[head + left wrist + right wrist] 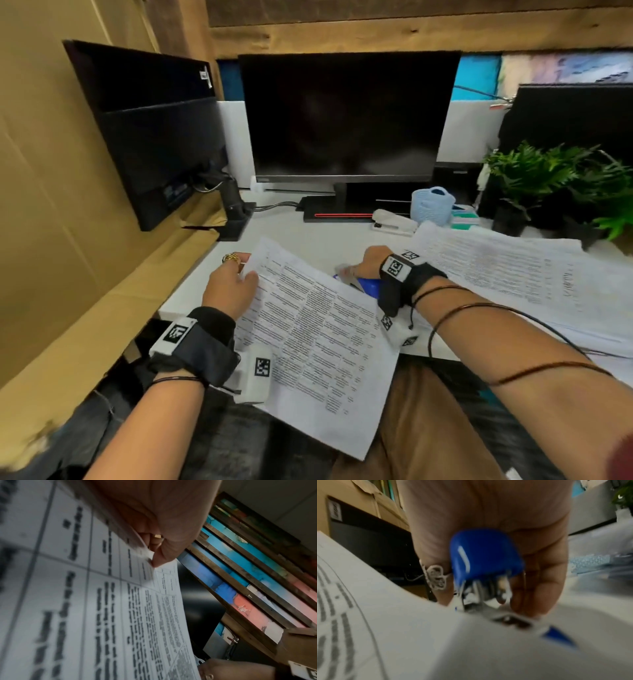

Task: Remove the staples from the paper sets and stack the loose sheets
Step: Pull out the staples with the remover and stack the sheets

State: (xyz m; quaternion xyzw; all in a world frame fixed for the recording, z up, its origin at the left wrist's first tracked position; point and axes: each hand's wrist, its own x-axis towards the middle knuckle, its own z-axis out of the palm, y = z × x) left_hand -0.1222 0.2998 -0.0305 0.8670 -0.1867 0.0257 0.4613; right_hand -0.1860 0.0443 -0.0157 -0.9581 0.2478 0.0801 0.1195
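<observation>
A printed paper set (318, 339) lies tilted over the desk's front edge and my lap. My left hand (233, 284) pinches its upper left corner; in the left wrist view the thumb (164, 555) presses a sheet corner of the paper set (120, 615). My right hand (366, 265) grips a blue staple remover (368, 286) at the set's right edge. In the right wrist view the blue staple remover (484, 555) has its metal claws down at the paper's edge (436, 628), held by my right hand (488, 513). A stack of printed sheets (520, 274) lies on the right.
A dark monitor (346, 116) stands at the back, a second one (147, 130) at the left. A white stapler (394, 221), a light blue basket (432, 205) and potted plants (561, 185) sit behind the stack. The white desk (308, 236) shows between them.
</observation>
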